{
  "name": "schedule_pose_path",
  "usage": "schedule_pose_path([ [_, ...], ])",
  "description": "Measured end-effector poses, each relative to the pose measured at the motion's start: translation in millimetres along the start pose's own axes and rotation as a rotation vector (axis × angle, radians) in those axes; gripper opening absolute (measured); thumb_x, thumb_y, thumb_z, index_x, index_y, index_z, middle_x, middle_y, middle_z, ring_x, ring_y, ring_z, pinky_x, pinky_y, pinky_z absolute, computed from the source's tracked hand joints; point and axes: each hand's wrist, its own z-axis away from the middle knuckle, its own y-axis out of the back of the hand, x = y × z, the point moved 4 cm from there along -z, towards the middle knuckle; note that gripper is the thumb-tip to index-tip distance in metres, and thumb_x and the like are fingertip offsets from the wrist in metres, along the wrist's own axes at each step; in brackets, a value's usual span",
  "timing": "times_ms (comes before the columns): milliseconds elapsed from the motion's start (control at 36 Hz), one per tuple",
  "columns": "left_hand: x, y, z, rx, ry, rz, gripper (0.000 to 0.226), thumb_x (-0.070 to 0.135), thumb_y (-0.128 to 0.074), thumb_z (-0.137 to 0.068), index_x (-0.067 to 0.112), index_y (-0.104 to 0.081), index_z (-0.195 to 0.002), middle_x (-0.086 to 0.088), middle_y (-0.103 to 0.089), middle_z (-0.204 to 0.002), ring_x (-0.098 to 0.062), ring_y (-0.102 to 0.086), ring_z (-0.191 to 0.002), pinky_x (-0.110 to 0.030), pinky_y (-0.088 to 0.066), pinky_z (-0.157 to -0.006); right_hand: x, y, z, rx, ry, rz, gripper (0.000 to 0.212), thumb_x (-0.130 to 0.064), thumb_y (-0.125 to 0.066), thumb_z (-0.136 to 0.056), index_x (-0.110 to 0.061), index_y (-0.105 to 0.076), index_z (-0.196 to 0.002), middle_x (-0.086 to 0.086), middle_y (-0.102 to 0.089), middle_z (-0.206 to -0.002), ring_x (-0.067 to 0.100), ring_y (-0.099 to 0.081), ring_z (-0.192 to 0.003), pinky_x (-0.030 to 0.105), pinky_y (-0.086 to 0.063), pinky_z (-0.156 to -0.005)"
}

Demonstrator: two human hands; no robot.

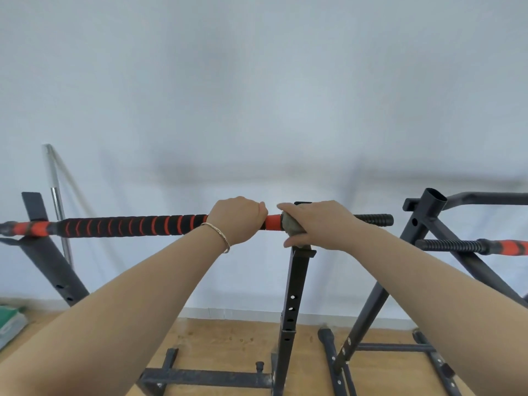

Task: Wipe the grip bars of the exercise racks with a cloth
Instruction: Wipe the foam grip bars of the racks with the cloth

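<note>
A long grip bar (128, 225) with black and orange foam runs across the view, resting on two black rack uprights. My left hand (238, 218) grips the bar just left of a plain orange section (273, 222). My right hand (320, 224) holds a grey-green cloth (290, 225) wrapped around the bar, right above the right upright (295, 292). The bar's black ribbed end (374, 220) sticks out past my right hand. A thin bracelet sits on my left wrist.
A second black rack (423, 224) stands to the right with its own ribbed, orange-ended bar (471, 246). A metal pole (57, 201) leans on the white wall at left. Rack feet (205, 378) lie on the wooden floor. A green object (10, 321) sits at far left.
</note>
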Motion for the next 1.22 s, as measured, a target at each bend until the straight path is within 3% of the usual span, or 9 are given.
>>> schedule_pose_path([
  [167, 1, -4, 6, 0.011, 0.011, -0.001, 0.011, 0.006, -0.042, -0.089, 0.015, -0.035, -0.089, 0.001, -0.039, -0.064, -0.026, -0.049, -0.062, -0.030, -0.037, -0.052, -6, 0, -15, -0.122, -0.064, -0.036, 0.055, -0.076, -0.047, -0.088, -0.022, -0.050, -0.092, -0.004, -0.054, -0.073, 0.017, -0.054, -0.066, 0.033, -0.041, -0.064],
  [306, 0, -7, 12, 0.043, 0.041, 0.003, 0.014, 0.006, -0.045, -0.087, 0.014, -0.034, -0.087, 0.000, -0.039, -0.061, -0.025, -0.047, -0.057, -0.029, -0.037, -0.052, -10, 6, -15, -0.330, -0.087, -0.490, 0.059, -0.065, -0.040, -0.095, -0.017, -0.067, -0.073, 0.000, -0.071, -0.062, 0.021, -0.065, -0.051, 0.035, -0.056, -0.061],
  [472, -22, -11, 18, 0.057, 0.038, 0.059, 0.013, 0.013, -0.050, -0.092, 0.015, -0.042, -0.102, 0.000, -0.050, -0.083, -0.025, -0.050, -0.068, -0.031, -0.038, -0.053, -3, -7, -29, -0.148, -0.155, -0.436, 0.063, -0.066, -0.030, -0.097, -0.028, -0.057, -0.054, 0.000, -0.061, -0.052, 0.023, -0.067, -0.064, 0.033, -0.051, -0.067],
  [583, -46, -26, 32, -0.035, 0.021, 0.020, 0.013, 0.011, -0.044, -0.090, 0.016, -0.037, -0.100, 0.001, -0.043, -0.075, -0.026, -0.049, -0.067, -0.031, -0.039, -0.055, -10, -9, -28, 0.025, -0.118, -0.183, 0.058, -0.059, -0.023, -0.102, -0.027, -0.057, -0.068, 0.001, -0.051, -0.055, 0.022, -0.056, -0.058, 0.030, -0.037, -0.057],
  [694, -48, -37, 37, -0.039, 0.047, 0.003, 0.008, 0.015, -0.044, -0.090, 0.016, -0.038, -0.095, 0.002, -0.041, -0.065, -0.026, -0.050, -0.063, -0.029, -0.036, -0.053, -26, -10, -25, 0.194, -0.002, 0.053, 0.032, -0.038, -0.046, -0.102, -0.018, -0.045, -0.077, -0.007, -0.032, -0.052, 0.024, -0.047, -0.055, 0.030, -0.028, -0.052],
  [806, -46, -47, 37, -0.034, 0.066, -0.012, 0.009, 0.015, -0.047, -0.088, 0.016, -0.040, -0.093, 0.002, -0.045, -0.065, -0.024, -0.052, -0.060, -0.029, -0.034, -0.051, -43, -16, -29, 0.232, 0.057, -0.139, 0.033, -0.037, -0.056, -0.095, -0.020, -0.043, -0.070, -0.010, -0.046, -0.061, 0.015, -0.049, -0.055, 0.030, -0.036, -0.051],
  [944, -44, -51, 35, -0.044, 0.082, 0.014, 0.007, 0.014, -0.046, -0.090, 0.016, -0.040, -0.092, 0.002, -0.040, -0.064, -0.026, -0.052, -0.064, -0.030, -0.037, -0.054, -61, -28, -38, -0.068, -0.038, -0.471, 0.051, -0.065, -0.031, -0.097, -0.023, -0.045, -0.073, -0.006, -0.053, -0.071, 0.012, -0.049, -0.070, 0.034, -0.040, -0.067],
  [1056, -44, -56, 34, -0.053, 0.040, 0.038, 0.011, 0.011, -0.048, -0.088, 0.017, -0.040, -0.094, 0.001, -0.042, -0.067, -0.027, -0.053, -0.068, -0.030, -0.039, -0.055, -53, -42, -38, -0.204, -0.016, -0.443, 0.021, -0.053, -0.055, -0.092, -0.032, -0.053, -0.096, -0.010, -0.064, -0.090, 0.013, -0.061, -0.087, 0.035, -0.050, -0.078],
  [1222, -67, -61, 41, -0.067, -0.029, 0.002, 0.013, 0.010, -0.043, -0.087, 0.018, -0.034, -0.092, 0.000, -0.043, -0.067, -0.025, -0.043, -0.061, -0.027, -0.032, -0.051, -60, -44, -51, -0.229, -0.078, -0.188, 0.042, -0.051, -0.068, -0.085, -0.021, -0.047, -0.105, -0.006, -0.055, -0.088, 0.016, -0.057, -0.079, 0.032, -0.047, -0.064],
])
